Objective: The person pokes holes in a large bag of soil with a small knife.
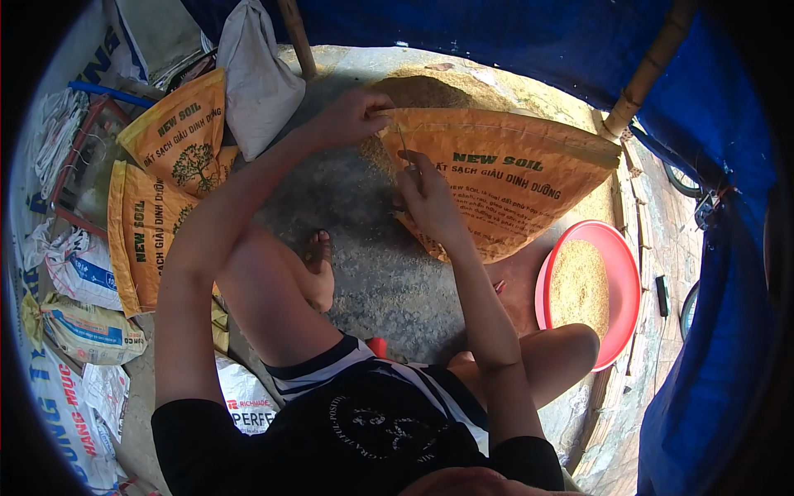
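Observation:
An orange NEW SOIL sack (504,178) stands tilted in front of me, with a stitched line running along its upper edge. The upper left corner of that sack is pinched in my left hand (361,116). Just below, my right hand (428,198) is closed around a slim tool (403,145) with a thin metal tip, held against the sack near the same corner. My fingers cover most of the tool, so its exact kind cannot be made out.
A red basin (630,310) of grain stands to the right. Loose grain (422,93) lies behind the sack. Two more orange sacks (149,236) and a white sack (255,78) are on the left. Blue tarpaulin (703,347) and a bamboo pole (653,70) border the right side.

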A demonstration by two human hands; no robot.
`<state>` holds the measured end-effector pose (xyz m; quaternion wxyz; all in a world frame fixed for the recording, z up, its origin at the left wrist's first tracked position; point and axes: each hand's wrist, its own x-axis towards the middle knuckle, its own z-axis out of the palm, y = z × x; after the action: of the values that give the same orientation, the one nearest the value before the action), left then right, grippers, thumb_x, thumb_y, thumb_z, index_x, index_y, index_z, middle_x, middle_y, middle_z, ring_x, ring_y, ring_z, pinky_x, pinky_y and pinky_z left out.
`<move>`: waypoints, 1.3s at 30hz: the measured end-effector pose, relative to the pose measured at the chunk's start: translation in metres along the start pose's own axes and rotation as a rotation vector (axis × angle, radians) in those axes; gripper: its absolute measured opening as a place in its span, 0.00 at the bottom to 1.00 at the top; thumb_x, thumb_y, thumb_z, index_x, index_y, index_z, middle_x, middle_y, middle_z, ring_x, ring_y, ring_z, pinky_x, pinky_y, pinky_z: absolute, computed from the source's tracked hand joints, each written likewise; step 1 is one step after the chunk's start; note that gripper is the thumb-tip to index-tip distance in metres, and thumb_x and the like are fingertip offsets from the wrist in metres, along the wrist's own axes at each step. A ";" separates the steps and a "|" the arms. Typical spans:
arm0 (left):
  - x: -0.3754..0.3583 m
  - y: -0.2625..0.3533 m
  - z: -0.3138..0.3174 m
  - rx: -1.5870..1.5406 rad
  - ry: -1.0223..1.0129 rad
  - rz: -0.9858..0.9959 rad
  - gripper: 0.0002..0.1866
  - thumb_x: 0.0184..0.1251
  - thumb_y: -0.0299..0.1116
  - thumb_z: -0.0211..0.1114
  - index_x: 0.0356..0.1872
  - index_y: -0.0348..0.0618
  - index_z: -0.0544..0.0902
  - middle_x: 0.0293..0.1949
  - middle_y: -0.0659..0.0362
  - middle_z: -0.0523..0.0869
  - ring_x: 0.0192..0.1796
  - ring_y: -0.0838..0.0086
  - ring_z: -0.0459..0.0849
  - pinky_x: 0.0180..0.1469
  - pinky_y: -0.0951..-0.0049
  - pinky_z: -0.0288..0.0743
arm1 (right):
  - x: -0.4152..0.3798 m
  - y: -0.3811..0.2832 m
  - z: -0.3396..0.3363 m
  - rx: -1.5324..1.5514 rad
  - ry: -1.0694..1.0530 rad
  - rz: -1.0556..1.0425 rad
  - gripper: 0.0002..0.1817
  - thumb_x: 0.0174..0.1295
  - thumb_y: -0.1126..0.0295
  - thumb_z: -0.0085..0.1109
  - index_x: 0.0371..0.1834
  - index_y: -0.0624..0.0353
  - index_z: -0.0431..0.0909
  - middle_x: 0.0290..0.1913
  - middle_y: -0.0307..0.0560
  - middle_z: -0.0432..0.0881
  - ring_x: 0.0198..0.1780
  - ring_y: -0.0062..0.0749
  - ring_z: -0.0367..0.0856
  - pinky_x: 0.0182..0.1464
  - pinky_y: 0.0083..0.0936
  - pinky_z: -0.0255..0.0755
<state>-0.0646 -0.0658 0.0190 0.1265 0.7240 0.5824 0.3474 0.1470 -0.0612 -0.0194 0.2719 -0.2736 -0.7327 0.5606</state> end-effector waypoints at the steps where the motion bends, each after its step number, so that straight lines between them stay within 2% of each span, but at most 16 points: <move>1: 0.001 0.001 -0.002 0.022 -0.047 -0.048 0.15 0.58 0.34 0.60 0.41 0.31 0.78 0.30 0.51 0.82 0.31 0.74 0.79 0.36 0.73 0.72 | 0.001 0.001 0.000 0.019 0.004 0.015 0.20 0.64 0.67 0.46 0.58 0.61 0.62 0.20 0.46 0.74 0.13 0.25 0.71 0.15 0.22 0.66; 2: 0.001 0.003 -0.004 0.044 -0.095 -0.097 0.16 0.60 0.34 0.60 0.43 0.32 0.78 0.34 0.52 0.83 0.37 0.74 0.80 0.41 0.74 0.73 | 0.001 0.001 0.000 0.019 0.004 0.017 0.20 0.64 0.67 0.46 0.58 0.61 0.62 0.20 0.46 0.74 0.13 0.25 0.71 0.15 0.22 0.66; 3: 0.001 0.003 -0.003 0.042 -0.095 -0.097 0.16 0.60 0.34 0.60 0.43 0.32 0.78 0.34 0.52 0.83 0.37 0.74 0.80 0.41 0.74 0.73 | 0.001 0.000 0.000 0.021 -0.005 0.022 0.20 0.64 0.67 0.46 0.58 0.61 0.62 0.20 0.46 0.74 0.13 0.25 0.70 0.15 0.22 0.66; 5: 0.001 0.003 0.000 -0.001 -0.024 0.005 0.14 0.57 0.33 0.59 0.38 0.31 0.78 0.24 0.52 0.81 0.25 0.77 0.76 0.29 0.73 0.69 | 0.002 0.000 0.001 0.025 -0.014 0.028 0.20 0.64 0.66 0.46 0.58 0.61 0.62 0.20 0.45 0.74 0.13 0.25 0.70 0.15 0.22 0.65; 21: 0.000 0.000 0.003 -0.052 -0.040 0.005 0.14 0.57 0.32 0.59 0.40 0.32 0.78 0.24 0.54 0.81 0.25 0.79 0.75 0.28 0.74 0.69 | 0.002 -0.004 -0.003 0.116 -0.052 0.095 0.18 0.65 0.66 0.45 0.56 0.62 0.64 0.20 0.44 0.74 0.12 0.22 0.68 0.13 0.20 0.63; 23: -0.001 0.003 0.004 -0.047 -0.010 0.052 0.14 0.56 0.31 0.59 0.40 0.32 0.79 0.26 0.54 0.81 0.26 0.76 0.75 0.30 0.73 0.69 | 0.002 -0.006 -0.004 0.134 -0.055 0.100 0.18 0.66 0.66 0.45 0.56 0.62 0.64 0.20 0.44 0.75 0.12 0.21 0.67 0.12 0.20 0.62; 24: -0.001 0.006 0.003 -0.047 -0.011 0.053 0.14 0.56 0.31 0.59 0.40 0.32 0.79 0.26 0.54 0.81 0.26 0.76 0.75 0.30 0.73 0.69 | 0.003 -0.007 -0.005 0.227 -0.081 0.133 0.17 0.66 0.66 0.44 0.56 0.62 0.64 0.20 0.44 0.74 0.12 0.20 0.65 0.12 0.19 0.60; 26: -0.001 0.014 0.001 0.077 -0.056 0.044 0.14 0.57 0.29 0.59 0.42 0.32 0.79 0.33 0.52 0.82 0.35 0.70 0.80 0.39 0.73 0.72 | 0.006 -0.005 -0.009 0.321 -0.106 0.164 0.17 0.66 0.66 0.44 0.56 0.61 0.64 0.20 0.43 0.73 0.11 0.19 0.64 0.11 0.18 0.58; 28: -0.002 0.020 0.002 0.086 -0.035 0.056 0.13 0.57 0.28 0.59 0.42 0.33 0.79 0.32 0.52 0.81 0.34 0.68 0.79 0.38 0.73 0.71 | 0.010 0.004 -0.017 1.032 -0.337 0.311 0.17 0.67 0.65 0.44 0.55 0.62 0.64 0.18 0.40 0.71 0.12 0.16 0.62 0.11 0.17 0.55; 31: -0.003 0.023 0.005 0.098 0.006 0.069 0.12 0.56 0.26 0.58 0.41 0.33 0.80 0.31 0.52 0.80 0.33 0.67 0.79 0.36 0.73 0.71 | 0.014 0.008 -0.018 1.329 -0.427 0.371 0.16 0.67 0.65 0.45 0.53 0.63 0.65 0.18 0.39 0.70 0.13 0.17 0.63 0.11 0.16 0.53; 32: -0.003 0.023 0.007 0.102 0.024 0.074 0.12 0.55 0.25 0.58 0.40 0.33 0.80 0.31 0.53 0.80 0.32 0.68 0.78 0.35 0.73 0.70 | 0.011 0.008 -0.014 1.327 -0.426 0.371 0.16 0.67 0.65 0.45 0.53 0.63 0.65 0.18 0.39 0.70 0.13 0.17 0.63 0.11 0.16 0.53; 34: -0.003 0.028 0.008 0.107 0.004 0.064 0.11 0.55 0.24 0.57 0.39 0.33 0.80 0.31 0.53 0.80 0.32 0.68 0.78 0.35 0.73 0.70 | 0.005 0.004 0.003 0.296 -0.032 0.054 0.14 0.66 0.66 0.45 0.48 0.64 0.66 0.18 0.41 0.71 0.15 0.19 0.67 0.11 0.17 0.54; 35: -0.003 0.032 0.009 0.111 -0.020 0.053 0.11 0.55 0.23 0.56 0.39 0.33 0.80 0.31 0.53 0.79 0.32 0.68 0.78 0.35 0.73 0.70 | 0.007 0.012 0.007 0.298 -0.029 0.056 0.14 0.66 0.66 0.45 0.48 0.64 0.66 0.18 0.41 0.71 0.15 0.19 0.67 0.11 0.17 0.54; 37: -0.007 0.044 0.017 0.084 -0.074 0.107 0.12 0.55 0.23 0.56 0.40 0.33 0.80 0.30 0.53 0.79 0.32 0.70 0.78 0.35 0.74 0.70 | 0.016 0.032 0.013 -0.330 0.315 -0.379 0.14 0.66 0.63 0.45 0.45 0.64 0.67 0.17 0.36 0.67 0.16 0.17 0.65 0.16 0.19 0.57; 38: -0.008 0.049 0.020 0.060 -0.124 0.158 0.13 0.55 0.23 0.55 0.42 0.33 0.79 0.29 0.53 0.78 0.32 0.72 0.78 0.36 0.75 0.71 | 0.020 0.035 0.010 -0.329 0.315 -0.378 0.14 0.66 0.63 0.45 0.45 0.64 0.67 0.17 0.36 0.67 0.16 0.17 0.65 0.16 0.19 0.57; 39: -0.007 0.050 0.021 0.061 -0.124 0.154 0.13 0.55 0.23 0.55 0.42 0.33 0.79 0.29 0.53 0.78 0.32 0.72 0.78 0.36 0.75 0.71 | 0.022 0.029 0.005 -0.184 0.242 -0.267 0.13 0.66 0.63 0.46 0.43 0.64 0.67 0.17 0.37 0.67 0.16 0.17 0.66 0.16 0.19 0.58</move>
<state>-0.0136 -0.0820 0.0304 0.1128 0.7903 0.5263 0.2928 0.1311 -0.0421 -0.0470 0.4041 -0.2630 -0.7726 0.4132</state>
